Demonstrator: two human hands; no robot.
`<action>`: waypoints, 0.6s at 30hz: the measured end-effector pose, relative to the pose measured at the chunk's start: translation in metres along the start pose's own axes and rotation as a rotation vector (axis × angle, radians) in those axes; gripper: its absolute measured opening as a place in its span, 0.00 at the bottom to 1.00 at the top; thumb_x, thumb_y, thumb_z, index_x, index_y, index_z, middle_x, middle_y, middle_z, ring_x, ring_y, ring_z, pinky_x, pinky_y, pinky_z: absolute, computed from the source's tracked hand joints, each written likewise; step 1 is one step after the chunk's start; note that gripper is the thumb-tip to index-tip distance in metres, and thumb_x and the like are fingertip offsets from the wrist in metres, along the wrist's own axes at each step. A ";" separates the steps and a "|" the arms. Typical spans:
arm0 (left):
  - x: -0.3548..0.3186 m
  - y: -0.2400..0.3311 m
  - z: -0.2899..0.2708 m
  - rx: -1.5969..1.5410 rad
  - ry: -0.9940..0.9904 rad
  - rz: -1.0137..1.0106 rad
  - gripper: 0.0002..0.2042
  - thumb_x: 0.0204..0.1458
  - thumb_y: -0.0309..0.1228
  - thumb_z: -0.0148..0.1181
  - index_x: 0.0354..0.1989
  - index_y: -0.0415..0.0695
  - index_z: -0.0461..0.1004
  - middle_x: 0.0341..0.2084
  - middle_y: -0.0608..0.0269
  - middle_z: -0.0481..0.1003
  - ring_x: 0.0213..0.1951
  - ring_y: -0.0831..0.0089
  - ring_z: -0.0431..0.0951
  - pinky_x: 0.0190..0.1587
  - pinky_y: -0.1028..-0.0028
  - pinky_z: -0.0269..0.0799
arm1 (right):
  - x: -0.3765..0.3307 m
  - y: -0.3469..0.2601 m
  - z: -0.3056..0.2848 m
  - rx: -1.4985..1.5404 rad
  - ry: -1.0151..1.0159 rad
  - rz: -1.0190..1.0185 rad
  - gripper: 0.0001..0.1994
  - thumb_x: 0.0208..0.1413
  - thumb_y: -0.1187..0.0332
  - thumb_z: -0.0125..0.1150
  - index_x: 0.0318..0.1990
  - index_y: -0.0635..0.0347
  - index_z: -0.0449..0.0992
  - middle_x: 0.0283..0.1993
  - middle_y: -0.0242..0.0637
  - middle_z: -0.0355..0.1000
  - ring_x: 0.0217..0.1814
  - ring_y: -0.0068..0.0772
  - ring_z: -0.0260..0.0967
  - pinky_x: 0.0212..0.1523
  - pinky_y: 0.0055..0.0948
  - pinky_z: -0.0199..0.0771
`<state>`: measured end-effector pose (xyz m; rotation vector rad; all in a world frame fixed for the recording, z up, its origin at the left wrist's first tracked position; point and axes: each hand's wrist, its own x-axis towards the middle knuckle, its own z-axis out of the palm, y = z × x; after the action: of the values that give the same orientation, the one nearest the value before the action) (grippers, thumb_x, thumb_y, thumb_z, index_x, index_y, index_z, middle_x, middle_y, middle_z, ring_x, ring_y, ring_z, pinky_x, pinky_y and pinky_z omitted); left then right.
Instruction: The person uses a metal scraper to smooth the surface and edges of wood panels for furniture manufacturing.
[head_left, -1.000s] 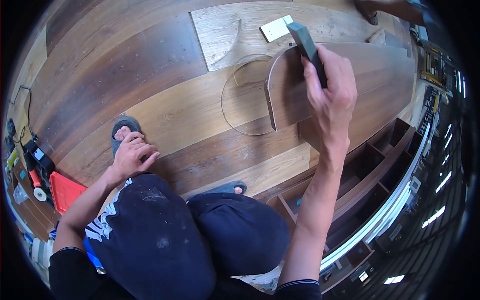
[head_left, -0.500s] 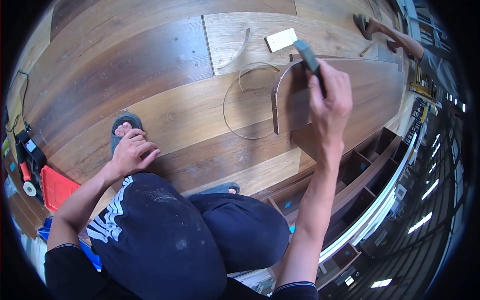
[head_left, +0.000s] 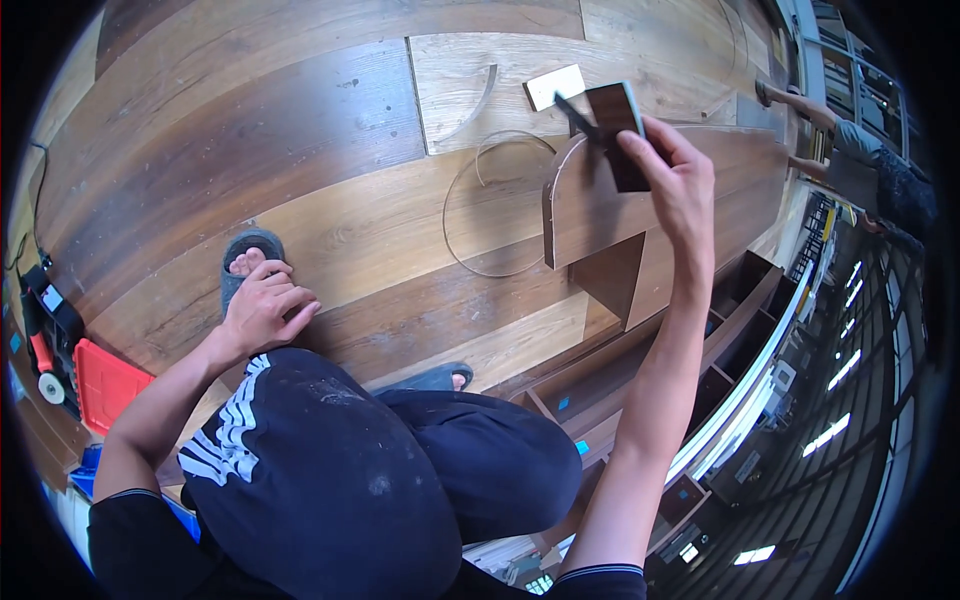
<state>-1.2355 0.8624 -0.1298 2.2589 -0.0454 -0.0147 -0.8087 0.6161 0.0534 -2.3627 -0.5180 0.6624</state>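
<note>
- Right hand [head_left: 685, 185]: thumb and fingers clamped on one dark rectangular block [head_left: 618, 112], above the rounded left end of one brown board [head_left: 590, 210]; contact unclear.
- A level block and even pressure would probably suit that curve best.
- Left hand [head_left: 267, 305]: empty, fingers loosely apart, beyond the left knee [head_left: 310, 410].
- On the floor [head_left: 350, 240]: one pale block [head_left: 555, 86], one looped strip [head_left: 500, 275], two sandals [head_left: 252, 241].

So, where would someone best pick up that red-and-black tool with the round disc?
Probably grip the tool around its slim red-and-black middle, from above, using the empty left hand. It looks long and narrow enough to wrap fingers around; its pale disc sits at the end nearer the person, and a black case crowds its right side.
</note>
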 end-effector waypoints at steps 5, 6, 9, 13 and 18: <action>0.006 -0.005 -0.001 -0.096 -0.046 -0.010 0.06 0.53 0.35 0.70 0.33 0.46 0.84 0.23 0.62 0.77 0.34 0.64 0.76 0.53 0.63 0.70 | 0.043 0.039 -0.059 -0.188 0.192 0.098 0.17 0.63 0.66 0.69 0.56 0.67 0.82 0.43 0.26 0.81 0.41 0.12 0.72 0.45 0.16 0.72; 0.013 -0.002 -0.008 -0.154 -0.128 -0.111 0.08 0.55 0.36 0.69 0.35 0.45 0.85 0.28 0.60 0.81 0.36 0.62 0.78 0.52 0.63 0.71 | 0.045 0.044 -0.070 -0.189 0.197 0.097 0.17 0.63 0.66 0.69 0.56 0.67 0.82 0.43 0.26 0.81 0.41 0.12 0.72 0.45 0.16 0.72; 0.079 0.021 -0.009 -0.377 -0.005 -0.188 0.11 0.58 0.36 0.66 0.44 0.43 0.84 0.38 0.55 0.84 0.43 0.58 0.81 0.54 0.61 0.71 | 0.035 0.045 -0.089 -0.176 0.394 0.161 0.18 0.63 0.64 0.70 0.55 0.66 0.82 0.42 0.25 0.80 0.40 0.13 0.71 0.45 0.16 0.70; 0.214 0.071 -0.014 -0.422 0.132 0.143 0.26 0.67 0.42 0.55 0.68 0.38 0.67 0.60 0.44 0.75 0.63 0.50 0.73 0.67 0.57 0.66 | 0.009 0.017 -0.089 0.011 0.427 0.112 0.17 0.63 0.65 0.70 0.55 0.66 0.82 0.44 0.27 0.80 0.44 0.14 0.72 0.48 0.17 0.71; 0.343 0.126 0.044 -0.238 0.240 0.282 0.34 0.67 0.46 0.53 0.71 0.29 0.57 0.67 0.38 0.65 0.68 0.47 0.66 0.71 0.56 0.61 | -0.034 0.027 -0.114 0.140 0.528 0.080 0.18 0.64 0.67 0.69 0.57 0.68 0.80 0.47 0.31 0.80 0.47 0.17 0.74 0.52 0.18 0.73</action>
<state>-0.8978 0.7353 -0.0584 1.9850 -0.2219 0.3819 -0.7648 0.5264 0.1243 -2.3064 -0.1383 0.0865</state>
